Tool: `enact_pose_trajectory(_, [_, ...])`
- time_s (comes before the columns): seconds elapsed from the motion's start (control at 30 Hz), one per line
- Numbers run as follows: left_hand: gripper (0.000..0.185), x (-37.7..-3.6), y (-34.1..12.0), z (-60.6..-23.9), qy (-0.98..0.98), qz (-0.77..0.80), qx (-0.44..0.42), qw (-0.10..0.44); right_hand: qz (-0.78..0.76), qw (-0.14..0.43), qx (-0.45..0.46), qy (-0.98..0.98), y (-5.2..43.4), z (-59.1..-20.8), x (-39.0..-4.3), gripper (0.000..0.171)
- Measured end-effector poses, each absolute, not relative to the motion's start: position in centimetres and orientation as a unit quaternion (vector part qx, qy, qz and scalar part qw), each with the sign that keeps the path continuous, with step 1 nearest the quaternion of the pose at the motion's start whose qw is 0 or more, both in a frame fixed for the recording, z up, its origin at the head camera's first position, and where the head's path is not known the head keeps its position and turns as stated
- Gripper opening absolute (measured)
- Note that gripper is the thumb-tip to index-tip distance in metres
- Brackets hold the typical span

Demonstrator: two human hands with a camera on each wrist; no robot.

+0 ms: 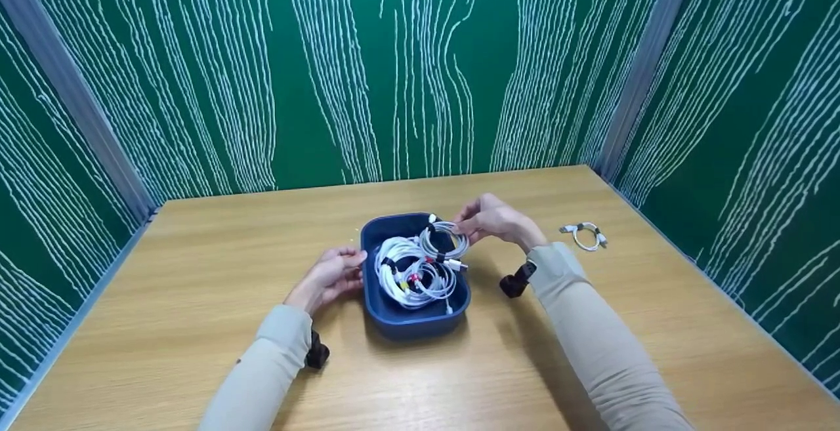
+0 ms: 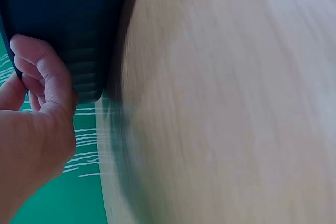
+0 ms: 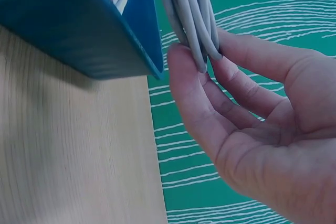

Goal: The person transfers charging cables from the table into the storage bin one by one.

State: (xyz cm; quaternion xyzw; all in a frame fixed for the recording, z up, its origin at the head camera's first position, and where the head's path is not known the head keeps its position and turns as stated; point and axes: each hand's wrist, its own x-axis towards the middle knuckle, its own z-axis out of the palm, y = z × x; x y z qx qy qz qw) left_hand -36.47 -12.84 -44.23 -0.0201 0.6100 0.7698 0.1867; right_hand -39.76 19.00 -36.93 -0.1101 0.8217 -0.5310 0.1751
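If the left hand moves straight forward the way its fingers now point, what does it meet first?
Probably nothing new: the left hand already touches the side wall of the blue tray, so it would push that wall. The coiled white cables lie behind it.

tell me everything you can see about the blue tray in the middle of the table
The blue tray is a dark blue, rounded-rectangle bin with upright walls, plastic by its look, with a ribbed outer side in the left wrist view. It stands upright on the wooden table, near its middle. Coiled white cables fill it. The left hand grips its left wall; the right hand holds one cable coil over its far right corner.
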Motion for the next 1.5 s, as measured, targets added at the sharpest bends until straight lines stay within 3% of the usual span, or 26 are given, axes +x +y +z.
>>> enact_pose_trajectory(0.67, [0.009, -36.4, -13.0, -44.5, 0.597, 0.779, 0.002, 0.193, -0.551, 0.187, -0.143, 0.801, 16.6, -36.5, -39.1, 0.023])
enact_pose_trajectory(0.97, [0.008, -36.5, -13.0, -44.5, 0.602, 0.775, -0.001, 0.192, -0.553, 0.043, -0.12, 0.824, 19.4, -36.5, -39.7, 0.028])
enact_pose_trajectory(1.23, [0.008, -36.4, -12.9, -44.6, 0.602, 0.775, 0.0, 0.191, -0.552, -0.078, -0.049, 0.829, 26.0, -38.0, -40.6, 0.027])
enact_pose_trajectory(1.5, [0.007, -36.6, -13.0, -44.6, 0.602, 0.776, -0.01, 0.19, -0.438, -0.153, 0.027, 0.885, 33.1, -39.2, -40.7, 0.029])
